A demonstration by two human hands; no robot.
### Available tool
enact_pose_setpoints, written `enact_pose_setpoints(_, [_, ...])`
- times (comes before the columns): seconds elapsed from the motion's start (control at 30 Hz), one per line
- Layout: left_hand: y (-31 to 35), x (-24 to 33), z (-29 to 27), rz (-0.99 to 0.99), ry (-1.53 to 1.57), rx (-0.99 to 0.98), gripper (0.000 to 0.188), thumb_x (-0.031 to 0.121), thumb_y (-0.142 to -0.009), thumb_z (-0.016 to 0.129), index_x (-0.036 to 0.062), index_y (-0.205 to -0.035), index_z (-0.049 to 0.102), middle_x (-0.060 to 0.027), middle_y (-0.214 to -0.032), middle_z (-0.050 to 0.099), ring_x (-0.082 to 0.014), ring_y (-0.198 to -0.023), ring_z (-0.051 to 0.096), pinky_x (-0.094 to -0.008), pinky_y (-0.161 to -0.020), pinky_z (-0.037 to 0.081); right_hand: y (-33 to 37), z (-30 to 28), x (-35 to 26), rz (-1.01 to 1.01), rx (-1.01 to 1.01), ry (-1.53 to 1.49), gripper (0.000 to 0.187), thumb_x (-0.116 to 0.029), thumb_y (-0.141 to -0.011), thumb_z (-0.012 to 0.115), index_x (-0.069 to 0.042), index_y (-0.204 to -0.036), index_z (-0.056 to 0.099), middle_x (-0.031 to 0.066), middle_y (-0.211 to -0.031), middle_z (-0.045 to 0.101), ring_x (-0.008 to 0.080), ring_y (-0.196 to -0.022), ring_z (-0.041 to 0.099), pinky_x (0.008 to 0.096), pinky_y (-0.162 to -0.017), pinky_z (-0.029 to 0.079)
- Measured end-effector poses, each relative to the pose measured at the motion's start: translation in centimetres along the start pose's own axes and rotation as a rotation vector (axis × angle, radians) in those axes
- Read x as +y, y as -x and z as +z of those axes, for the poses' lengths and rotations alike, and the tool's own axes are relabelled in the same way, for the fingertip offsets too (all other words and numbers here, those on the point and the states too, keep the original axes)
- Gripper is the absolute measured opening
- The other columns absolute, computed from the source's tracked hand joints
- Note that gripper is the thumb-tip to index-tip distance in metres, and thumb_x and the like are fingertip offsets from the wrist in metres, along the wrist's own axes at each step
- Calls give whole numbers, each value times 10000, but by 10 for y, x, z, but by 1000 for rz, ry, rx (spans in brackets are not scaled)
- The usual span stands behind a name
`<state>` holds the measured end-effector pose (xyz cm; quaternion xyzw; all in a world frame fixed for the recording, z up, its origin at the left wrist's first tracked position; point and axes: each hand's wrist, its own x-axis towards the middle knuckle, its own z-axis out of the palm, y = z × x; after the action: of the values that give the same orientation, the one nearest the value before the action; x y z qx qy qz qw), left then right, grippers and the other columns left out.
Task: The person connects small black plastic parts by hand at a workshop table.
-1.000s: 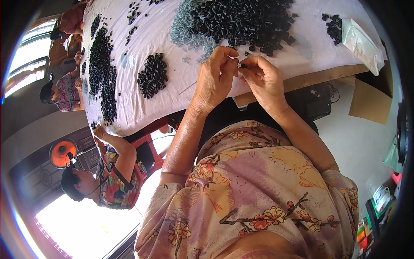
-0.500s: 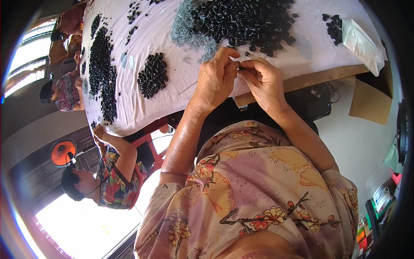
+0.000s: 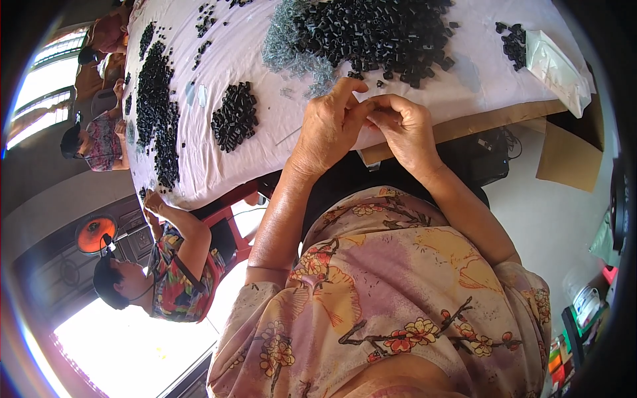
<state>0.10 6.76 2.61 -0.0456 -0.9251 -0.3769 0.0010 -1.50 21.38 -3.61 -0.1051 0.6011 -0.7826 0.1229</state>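
Note:
My left hand [image 3: 326, 132] and my right hand [image 3: 408, 129] meet fingertip to fingertip over the near table edge. Both are closed in a pinch. A sliver of a small black piece [image 3: 375, 106] shows at the right fingertips, mostly covered by the fingers. What the left thumb and finger pinch is hidden. Just beyond my hands lies a big heap of short black tube-like pieces [image 3: 378, 40]. Against its left side is a pile of small clear or silvery parts [image 3: 292, 50]. A smaller heap of black pieces [image 3: 235, 116] lies left of my left hand.
A pale cloth [image 3: 265, 142] covers the table. More black pieces [image 3: 162, 119] spread along its left side, where a co-worker [image 3: 179, 265] sits. At the right are a white plastic bag [image 3: 557, 69], a few black pieces [image 3: 512, 46] and a cardboard box [image 3: 570, 156]. Other people sit farther off.
My fingertips have drawn closer together and slightly down toward me. The black piece between them, plainer before, is now mostly covered.

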Motion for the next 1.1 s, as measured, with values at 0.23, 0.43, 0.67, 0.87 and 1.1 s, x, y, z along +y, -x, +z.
enact_pose_setpoints(0.23, [-18, -25, 4, 29, 58, 269, 35, 12, -871, 627, 14, -885, 659, -126, -789, 665, -236, -669, 664, -340, -610, 517, -2, 1, 4, -2, 133, -68, 167, 8, -932, 617, 44, -1089, 661, 92, -924, 709, 130, -799, 701, 238, -720, 578])
enact_pose_setpoints(0.43, [-32, -18, 21, 202, -173, 191, 112, -3, -842, 667, 37, -936, 714, -87, -831, 664, -230, -709, 673, -308, -631, 533, -7, -6, -3, -86, 233, -65, 191, -4, -972, 563, 31, -1151, 623, 79, -959, 683, 114, -802, 679, 241, -733, 574])
enact_pose_setpoints(0.67, [-36, -21, 30, 201, -214, 153, 106, 11, -812, 683, 42, -912, 701, -99, -839, 657, -266, -739, 688, -349, -650, 545, -8, -8, -3, -47, 240, -120, 149, -33, -989, 546, 25, -1123, 580, 60, -917, 652, 107, -810, 646, 239, -762, 529])
enact_pose_setpoints(0.87, [-27, -22, 25, 132, -225, 82, 128, 7, -807, 686, 21, -927, 642, -122, -841, 660, -277, -746, 691, -353, -660, 553, -9, -9, 1, -48, 233, -145, 133, -13, -959, 593, 17, -1086, 616, 68, -925, 665, 114, -780, 666, 245, -725, 566])
enact_pose_setpoints(1.1, [-15, -18, 14, -45, 63, 115, 120, 15, -855, 684, 0, -956, 622, -75, -850, 680, -147, -738, 668, -272, -662, 534, -8, -8, 1, 5, 174, -163, 148, -31, -968, 585, 25, -1094, 639, 70, -915, 678, 120, -787, 678, 236, -722, 566])
